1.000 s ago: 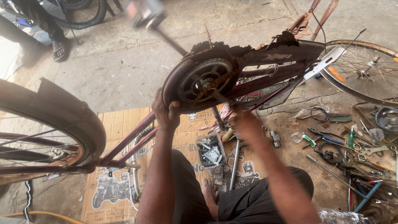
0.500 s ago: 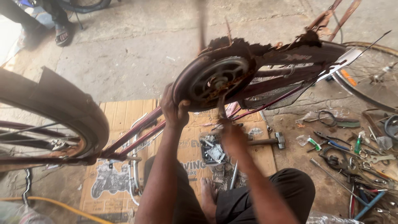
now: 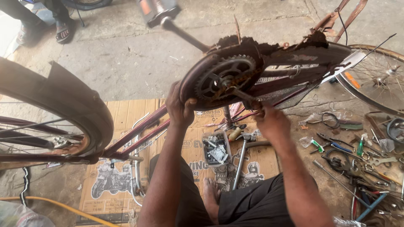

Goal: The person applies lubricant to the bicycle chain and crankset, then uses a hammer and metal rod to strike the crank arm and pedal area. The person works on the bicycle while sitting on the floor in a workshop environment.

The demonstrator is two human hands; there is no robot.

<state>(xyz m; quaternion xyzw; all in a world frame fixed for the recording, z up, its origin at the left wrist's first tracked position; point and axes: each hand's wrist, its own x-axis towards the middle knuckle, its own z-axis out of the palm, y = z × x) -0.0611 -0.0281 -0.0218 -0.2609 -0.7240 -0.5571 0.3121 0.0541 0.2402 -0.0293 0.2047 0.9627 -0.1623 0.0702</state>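
Here, a person seated on flattened cardboard (image 3: 122,113) works on an upturned bicycle, its maroon frame (image 3: 143,128) slanting from the lower left toward the crank at centre. The left hand (image 3: 180,107) is curled around the lower left edge of the chain guard (image 3: 189,84), fingers wrapped over its rim and thumb pressed to its face. The right hand (image 3: 271,122) is closed around the lower pedal end of the crank arm (image 3: 240,94), just below and to the right of the chainring (image 3: 225,77); what lies inside the fist cannot be made out. The chainring sits inside the guard, rusty and toothed, at the middle of the picture. The opposite crank arm points up and to the left, with a blurred pedal (image 3: 158,10) at its tip. A mudguard (image 3: 63,101) arcs over the wheel at far left, and a second wheel (image 3: 378,80) lies at the right edge. Between the person's knees a small clear tray (image 3: 216,149) of nuts and bolts rests on the cardboard, with a hammer (image 3: 242,153) just beside it. Pliers, screwdrivers and spanners (image 3: 357,155) are scattered over the concrete floor to the right. A yellow hose (image 3: 63,208) crosses the lower left corner. Another person's sandalled foot (image 3: 63,31) shows at top left.
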